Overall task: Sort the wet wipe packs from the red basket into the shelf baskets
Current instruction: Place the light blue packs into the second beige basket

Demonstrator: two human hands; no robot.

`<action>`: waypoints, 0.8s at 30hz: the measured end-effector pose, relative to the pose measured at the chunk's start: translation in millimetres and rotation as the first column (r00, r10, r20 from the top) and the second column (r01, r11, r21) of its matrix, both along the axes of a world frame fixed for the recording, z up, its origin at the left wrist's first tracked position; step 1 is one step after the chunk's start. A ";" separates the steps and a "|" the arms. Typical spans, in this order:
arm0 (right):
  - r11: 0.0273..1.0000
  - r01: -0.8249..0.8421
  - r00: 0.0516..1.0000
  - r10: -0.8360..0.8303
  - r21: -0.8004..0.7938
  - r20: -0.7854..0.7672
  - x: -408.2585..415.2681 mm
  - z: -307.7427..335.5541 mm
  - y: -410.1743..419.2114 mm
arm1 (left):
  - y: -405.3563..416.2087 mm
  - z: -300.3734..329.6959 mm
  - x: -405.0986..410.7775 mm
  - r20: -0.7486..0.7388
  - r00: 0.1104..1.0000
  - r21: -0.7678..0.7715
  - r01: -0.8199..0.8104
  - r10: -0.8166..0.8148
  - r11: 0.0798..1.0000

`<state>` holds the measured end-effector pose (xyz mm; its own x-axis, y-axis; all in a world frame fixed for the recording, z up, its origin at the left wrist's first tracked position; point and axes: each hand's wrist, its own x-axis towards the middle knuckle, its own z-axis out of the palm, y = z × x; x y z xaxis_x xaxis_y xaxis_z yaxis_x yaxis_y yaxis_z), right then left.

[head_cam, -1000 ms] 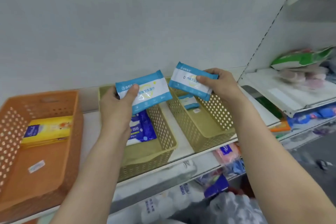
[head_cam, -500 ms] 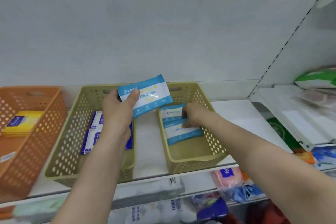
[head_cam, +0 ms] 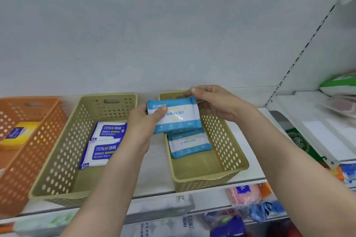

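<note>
Both hands hold one light-blue and white wipe pack (head_cam: pixel 177 116) above the far end of the right olive basket (head_cam: pixel 227 152). My left hand (head_cam: pixel 143 121) grips its left edge, thumb on top. My right hand (head_cam: pixel 213 102) pinches its upper right corner. Below it, inside that basket, lie light-blue packs (head_cam: pixel 189 144) of the same kind. The left olive basket (head_cam: pixel 63 148) holds two dark-blue and white alcohol wipe packs (head_cam: pixel 105 145). The red basket is out of view.
An orange basket (head_cam: pixel 21 159) at the far left holds a yellow pack (head_cam: pixel 18 134). All baskets stand on a white shelf (head_cam: pixel 158 167). Bagged goods fill the shelf below (head_cam: pixel 248 204), and a neighbouring shelf unit (head_cam: pixel 316 131) stands at the right.
My right hand left the pack it laid in the right basket and rose to pinch the pack held by my left hand, which moved right, over that basket.
</note>
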<state>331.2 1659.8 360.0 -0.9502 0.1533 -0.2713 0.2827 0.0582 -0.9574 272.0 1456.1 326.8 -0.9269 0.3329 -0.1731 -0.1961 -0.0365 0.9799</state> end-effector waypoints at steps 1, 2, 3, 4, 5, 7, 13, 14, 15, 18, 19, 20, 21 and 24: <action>0.999 -0.029 1.000 0.029 0.027 0.010 0.8 -0.4 1.3 | 1.1 -1.3 1.1 0.000 1.000 -0.004 0.031 -0.031 1.000; 0.995 -0.065 0.998 0.063 0.077 0.027 2.0 -1.4 0.8 | 2.5 -2.4 2.5 0.001 0.998 -0.011 0.069 -0.069 0.998; 0.986 -0.092 0.995 0.087 0.140 0.047 1.7 -4.0 -0.1 | 4.0 -4.1 3.5 0.002 0.995 -0.027 0.101 -0.101 0.994; 0.973 -0.107 0.993 0.096 0.205 0.064 1.3 -6.5 -0.9 | 5.3 -5.7 3.7 -0.007 0.994 -0.055 0.111 -0.112 0.992; 0.953 -0.112 0.992 0.094 0.280 0.078 0.9 -9.5 -0.8 | 6.7 -8.2 1.8 -0.034 0.995 -0.102 0.092 -0.096 0.991; 0.873 -0.125 0.989 0.072 0.472 0.129 1.6 -12.8 2.6 | 6.9 -12.3 -4.3 -0.124 0.991 -0.235 0.023 -0.053 0.972; 0.475 -0.422 0.901 0.120 0.773 0.418 6.0 -25.1 -3.5 | 5.9 -10.4 -12.0 0.079 0.967 -0.341 0.254 -0.241 0.905; 0.457 -0.473 0.875 0.146 0.753 0.461 6.0 -28.1 -8.1 | 6.1 -9.9 -12.3 0.091 0.965 -0.324 0.263 -0.247 0.909; 0.433 -0.529 0.844 0.175 0.730 0.507 6.6 -31.2 -13.3 | 6.4 -10.3 -12.9 0.090 0.965 -0.311 0.262 -0.246 0.913; 0.358 -0.648 0.758 0.219 0.673 0.614 9.9 -46.5 -28.0 | 5.5 -11.8 -11.8 0.071 0.969 -0.293 0.248 -0.238 0.923; 0.331 -0.665 0.745 0.217 0.670 0.631 11.2 -53.5 -31.1 | 5.2 -13.0 -11.1 0.062 0.970 -0.294 0.242 -0.234 0.925; 0.302 -0.669 0.741 0.213 0.679 0.636 12.1 -59.5 -34.1 | 5.2 -13.6 -10.4 0.051 0.972 -0.297 0.233 -0.228 0.926; 0.282 -0.658 0.752 0.207 0.698 0.626 12.6 -63.6 -36.1 | 4.9 -14.8 -10.4 0.040 0.974 -0.300 0.225 -0.223 0.927; 0.303 -0.496 0.868 0.157 0.814 0.471 9.8 -63.9 -36.8 | 4.2 -16.2 -11.3 0.008 0.977 -0.298 0.204 -0.211 0.933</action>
